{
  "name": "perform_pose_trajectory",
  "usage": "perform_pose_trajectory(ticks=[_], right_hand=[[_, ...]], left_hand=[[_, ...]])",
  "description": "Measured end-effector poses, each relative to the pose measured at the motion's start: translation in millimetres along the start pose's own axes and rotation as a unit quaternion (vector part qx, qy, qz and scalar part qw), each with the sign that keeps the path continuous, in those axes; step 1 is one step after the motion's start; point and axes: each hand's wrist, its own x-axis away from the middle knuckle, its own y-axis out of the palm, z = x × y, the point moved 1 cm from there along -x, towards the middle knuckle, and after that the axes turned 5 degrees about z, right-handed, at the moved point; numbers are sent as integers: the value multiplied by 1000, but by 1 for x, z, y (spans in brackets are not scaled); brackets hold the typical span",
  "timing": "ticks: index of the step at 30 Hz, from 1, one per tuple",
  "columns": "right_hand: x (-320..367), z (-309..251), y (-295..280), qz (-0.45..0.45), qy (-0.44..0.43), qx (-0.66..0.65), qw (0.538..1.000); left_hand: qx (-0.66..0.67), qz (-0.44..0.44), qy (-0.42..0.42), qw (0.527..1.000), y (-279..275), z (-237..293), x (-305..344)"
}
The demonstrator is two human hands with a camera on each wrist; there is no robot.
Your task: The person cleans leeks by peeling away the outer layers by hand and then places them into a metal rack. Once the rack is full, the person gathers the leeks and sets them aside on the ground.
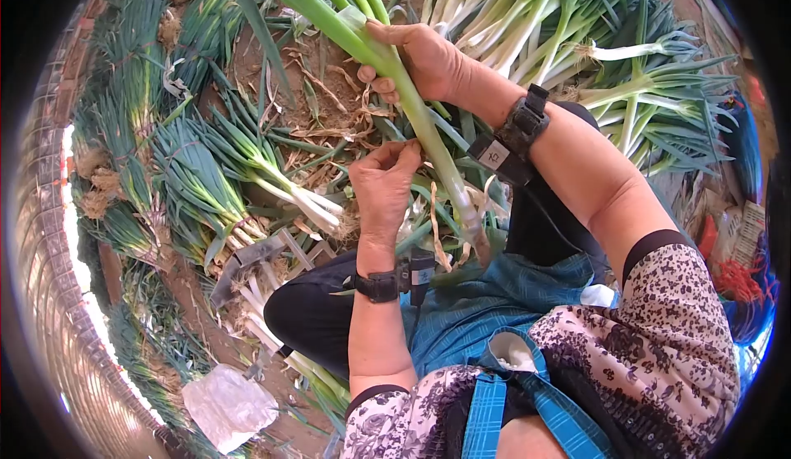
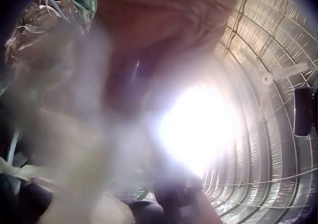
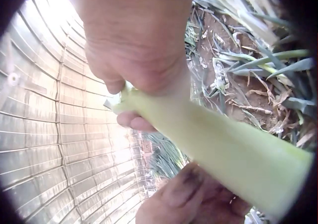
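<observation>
A long thick green onion [image 1: 412,105] slants across the middle of the head view, its green leaves at the top and its root end low near the lap. My right hand [image 1: 424,59] grips it below the leaves, thumb on one side and fingers around the other. Lower down, my left hand [image 1: 386,180] has curled fingers, with thumb and forefinger pinching at the stalk's edge. In the right wrist view the pale stalk [image 3: 228,149] runs from under the right hand [image 3: 139,50], past the left hand [image 3: 194,199]. The left wrist view is mostly blur and glare.
Bundled green onions [image 1: 132,72] line the left side, and loose white-stemmed ones [image 1: 544,22] lie at upper right. Dry peelings [image 1: 329,129] litter the soil. Beside the left knee stands a metal frame [image 1: 255,261], with a plastic bag [image 1: 229,408] below. A curved ribbed wall [image 2: 263,134] rises nearby.
</observation>
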Motion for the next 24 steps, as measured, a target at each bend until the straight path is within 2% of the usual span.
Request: perform_pose_trajectory(ticks=[2,3,5,12,15,21,23,24], right_hand=[[1,2,-1,-13,-3,-5,1000],[1,3,-1,-25,8,-11,1000],[1,2,3,-45,24,-26,998],[2,3,9,-74,44,-44,995],[0,5,12,-67,45,-36,996],[-1,8,14,-102,66,-58,991],[1,12,22,-170,101,-113,974],[-1,13,26,-168,101,-115,974]], left_hand=[[113,7,-33,993,1,-8,6],[112,5,-34,993,1,-11,7],[196,-11,-70,978,3,-13,7],[177,-22,-59,982,2,-12,12],[251,-33,-98,962,2,-13,15],[249,-111,-107,956,-4,-17,8],[307,-157,-174,922,-3,-24,4],[307,-158,-177,922,-3,-27,4]])
